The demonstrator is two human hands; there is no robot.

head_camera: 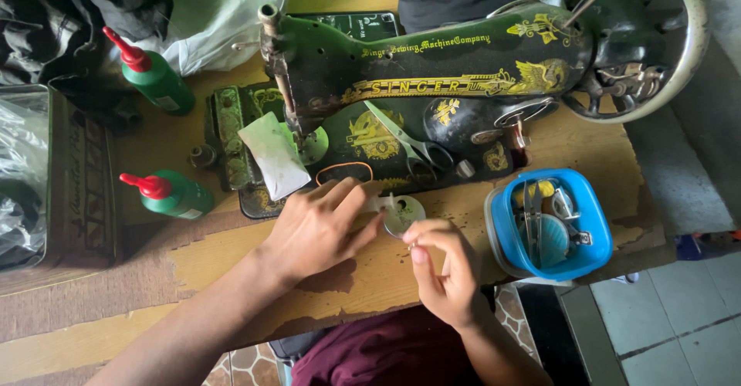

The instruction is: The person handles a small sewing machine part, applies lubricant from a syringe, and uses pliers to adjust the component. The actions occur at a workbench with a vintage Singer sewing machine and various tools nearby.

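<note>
Best way to handle a bit this small, I'd say: keep it flat on the worn yellow wooden tabletop (363,278) so nothing rolls off, and work slowly with fingertips only. The small round silvery metal plate (403,213) sits just in front of the old black-and-green sewing machine (432,85), right between both hands. The left hand (316,228) lies spread, its fingertips pressing the plate's left edge. The right hand (448,266) is curled, thumb and forefinger pinched together at the plate's near edge; what's inside the pinch I can't tell. The blue plastic tub of parts (549,224) stands right of the machine's base.
</note>
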